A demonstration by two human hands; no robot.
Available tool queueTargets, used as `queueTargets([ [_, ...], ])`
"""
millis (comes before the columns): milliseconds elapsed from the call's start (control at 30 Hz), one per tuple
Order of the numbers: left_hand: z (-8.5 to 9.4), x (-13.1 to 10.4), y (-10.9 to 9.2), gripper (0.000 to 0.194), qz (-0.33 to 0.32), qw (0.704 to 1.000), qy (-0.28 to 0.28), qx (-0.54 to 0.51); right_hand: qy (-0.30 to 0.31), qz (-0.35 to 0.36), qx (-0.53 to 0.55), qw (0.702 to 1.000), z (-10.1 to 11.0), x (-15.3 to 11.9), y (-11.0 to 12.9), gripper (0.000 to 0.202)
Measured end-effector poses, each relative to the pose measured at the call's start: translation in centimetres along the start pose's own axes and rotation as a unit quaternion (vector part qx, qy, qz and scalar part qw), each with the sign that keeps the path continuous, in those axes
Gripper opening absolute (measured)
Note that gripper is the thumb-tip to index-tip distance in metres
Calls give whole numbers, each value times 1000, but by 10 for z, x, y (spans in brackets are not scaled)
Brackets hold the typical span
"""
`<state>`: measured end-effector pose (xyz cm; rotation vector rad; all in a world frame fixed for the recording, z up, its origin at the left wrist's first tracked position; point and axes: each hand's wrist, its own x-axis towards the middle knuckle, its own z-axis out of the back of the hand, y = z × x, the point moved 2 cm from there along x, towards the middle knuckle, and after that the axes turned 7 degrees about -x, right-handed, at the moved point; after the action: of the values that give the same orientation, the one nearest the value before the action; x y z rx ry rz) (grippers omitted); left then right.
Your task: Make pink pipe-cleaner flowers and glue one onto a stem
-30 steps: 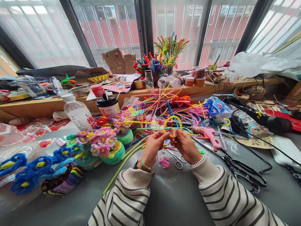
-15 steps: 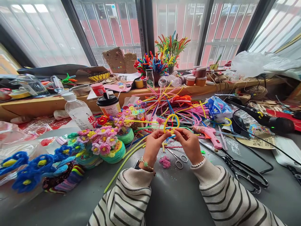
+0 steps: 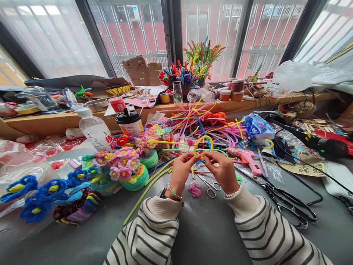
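Observation:
A yellow pipe cleaner (image 3: 212, 141) is bent into a loop between my hands, with the loop standing up above the fingertips. My left hand (image 3: 180, 171) pinches its lower left side, and my right hand (image 3: 222, 171) pinches the lower right. Just behind my left fingers is a small pink fuzzy flower (image 3: 190, 142) on a thin stem. On the table below lie a pink fuzzy piece (image 3: 194, 189) and small silver scissors (image 3: 211, 187). A pink glue gun (image 3: 249, 162) rests to the right of my right hand.
Pipe-cleaner flower pots (image 3: 132, 173) and a plastic bottle (image 3: 93, 129) stand on the left. Large black-handled scissors (image 3: 292, 206) lie on the right near a black cable. Bundled pipe cleaners (image 3: 217, 119) spread behind my hands, below a cluttered wooden ledge (image 3: 154, 110).
The view has shifted slightly, so everything sits a little further right. The yellow loop looks slightly rounder, and my right fingers have moved a little around its base.

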<state>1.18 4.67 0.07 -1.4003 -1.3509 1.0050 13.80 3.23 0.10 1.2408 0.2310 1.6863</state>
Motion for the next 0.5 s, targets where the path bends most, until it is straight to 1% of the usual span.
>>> queueTargets([
  [133, 1, 1, 1, 19, -10, 1000, -3, 5, 11, 59, -65, 996, -1, 0, -1, 20],
  [233, 2, 2, 2, 21, -12, 1000, -10, 8, 20, 109, -115, 987, -1, 0, -3, 21],
  [367, 4, 3, 2, 22, -8, 1000, -16, 4, 17, 184, -187, 965, 0, 0, -2, 21],
  [500, 3, 3, 1, 18, -21, 1000, -23, -1, 26, 240, -256, 936, 2, 1, 1, 20],
])
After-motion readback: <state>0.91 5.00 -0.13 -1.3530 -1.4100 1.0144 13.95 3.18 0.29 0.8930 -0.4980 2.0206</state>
